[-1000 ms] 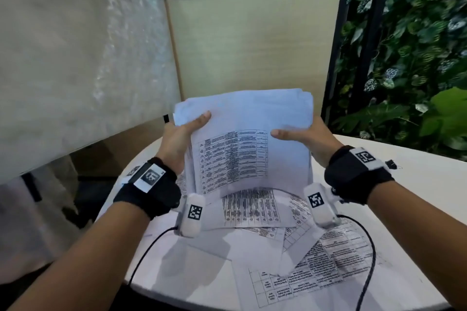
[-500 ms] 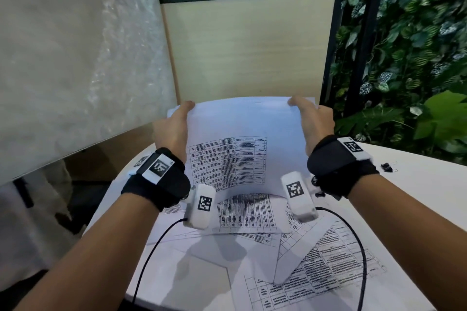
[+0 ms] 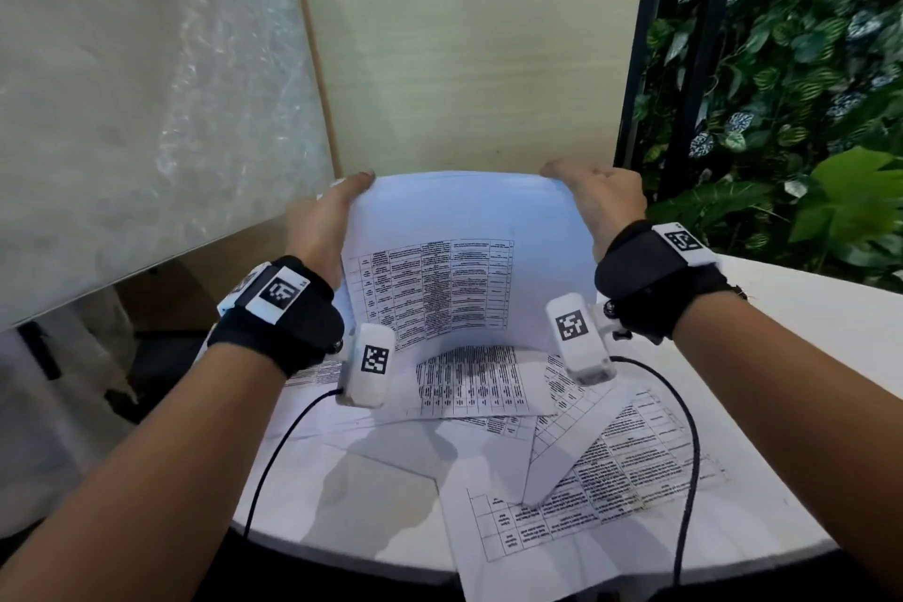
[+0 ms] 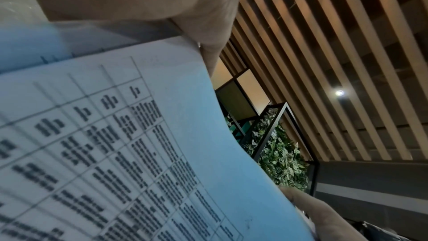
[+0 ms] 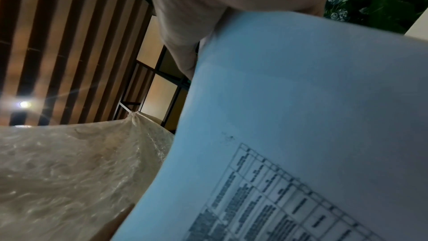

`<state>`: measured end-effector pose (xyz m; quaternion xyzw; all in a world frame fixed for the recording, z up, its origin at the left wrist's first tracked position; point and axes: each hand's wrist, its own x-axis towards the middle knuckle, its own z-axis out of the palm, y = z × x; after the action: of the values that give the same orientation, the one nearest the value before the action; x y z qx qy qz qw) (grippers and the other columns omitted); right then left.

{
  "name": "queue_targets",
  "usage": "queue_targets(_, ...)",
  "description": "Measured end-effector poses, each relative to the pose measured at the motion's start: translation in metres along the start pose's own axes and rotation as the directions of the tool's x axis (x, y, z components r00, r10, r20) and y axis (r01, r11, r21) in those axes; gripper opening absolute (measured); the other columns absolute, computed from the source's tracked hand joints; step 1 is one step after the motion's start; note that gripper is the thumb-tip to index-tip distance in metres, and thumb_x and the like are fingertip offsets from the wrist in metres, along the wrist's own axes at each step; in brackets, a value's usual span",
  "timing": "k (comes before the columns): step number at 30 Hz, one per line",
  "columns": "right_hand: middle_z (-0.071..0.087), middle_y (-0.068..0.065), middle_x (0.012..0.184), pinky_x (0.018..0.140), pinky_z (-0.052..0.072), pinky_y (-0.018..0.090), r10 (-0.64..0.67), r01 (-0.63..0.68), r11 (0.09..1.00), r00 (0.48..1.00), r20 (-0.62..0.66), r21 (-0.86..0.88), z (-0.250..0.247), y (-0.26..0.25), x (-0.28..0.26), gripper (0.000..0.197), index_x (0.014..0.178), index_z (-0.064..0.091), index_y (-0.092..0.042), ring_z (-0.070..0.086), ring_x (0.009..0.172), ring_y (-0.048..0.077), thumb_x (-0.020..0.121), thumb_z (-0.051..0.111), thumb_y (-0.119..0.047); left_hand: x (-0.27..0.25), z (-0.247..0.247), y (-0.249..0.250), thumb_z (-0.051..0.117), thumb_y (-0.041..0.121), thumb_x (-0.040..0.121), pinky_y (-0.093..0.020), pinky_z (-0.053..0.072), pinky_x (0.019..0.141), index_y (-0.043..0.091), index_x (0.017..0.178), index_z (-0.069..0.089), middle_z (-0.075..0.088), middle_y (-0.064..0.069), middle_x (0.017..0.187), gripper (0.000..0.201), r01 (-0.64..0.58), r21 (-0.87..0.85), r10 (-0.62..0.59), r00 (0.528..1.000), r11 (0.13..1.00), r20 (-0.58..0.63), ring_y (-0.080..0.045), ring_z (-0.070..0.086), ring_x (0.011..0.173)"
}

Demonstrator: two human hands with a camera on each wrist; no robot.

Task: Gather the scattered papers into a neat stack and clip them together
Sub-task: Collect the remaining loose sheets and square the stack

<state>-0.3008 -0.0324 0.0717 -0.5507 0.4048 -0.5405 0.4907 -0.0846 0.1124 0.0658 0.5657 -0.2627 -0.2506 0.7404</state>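
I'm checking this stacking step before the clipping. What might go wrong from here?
1. The stack is held upright only at its top corners by the left hand and right hand, and it bows in the middle; inner sheets may slip out of line.
2. Loose sheets lie under it on the table; tapping the stack down on them may shift them, one already overhanging the near edge.

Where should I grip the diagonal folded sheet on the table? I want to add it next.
Pinch the folded sheet at its near pointed end, coming from the person's side: that tip lies on top of the printed page, while its far end seems tucked under other papers.
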Motion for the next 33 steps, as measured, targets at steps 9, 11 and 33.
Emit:
queue_targets(9,0.076,0.006,0.099,0.07,0.058,0.027,-0.031,-0.165,0.897,0.901,0.432,0.409,-0.028,0.038,0.0,0.076,0.107,0.075,-0.015,0.073,0.089,0.019,0.073,0.04,-0.073,-0.007,-0.025,-0.028,0.093,0.04,0.06,-0.038,0.058,0.092,0.006,0.126,0.065,0.074,-0.011,0.12,0.08,-0.068,0.051,0.049,0.95,0.996,0.309,-0.027,0.071,0.11)
queue_targets(11,0.077,-0.001,0.096,0.075,0.059,0.028,-0.057,-0.137,0.908,0.896,0.44,0.396,-0.021,0.041,-0.008,0.06,0.092,0.08,-0.024,0.073,0.089,0.013,0.08,0.04,-0.066,-0.005,-0.018,-0.036,0.086,0.012,0.071,-0.042,0.055,0.1,0.004,0.13,0.062,0.074,-0.009,0.121,0.064,-0.121,0.108,0.086,0.955,0.987,0.285,-0.026,0.07,0.114)
queue_targets(33,0.076,0.007,0.105,0.091,0.056,0.042,-0.112,0.048,0.985,0.91,0.4,0.167,-0.031,0.055,-0.001,0.048,0.101,0.074,-0.008,0.072,0.099,0.022,0.057,0.09,-0.016,-0.005,-0.033,-0.04,0.093,0.029,0.057,-0.042,0.054,0.096,0.013,0.108,0.075,0.078,-0.003,0.111,0.056,-0.092,0.191,0.029,0.95,0.977,0.31,-0.026,0.071,0.108)
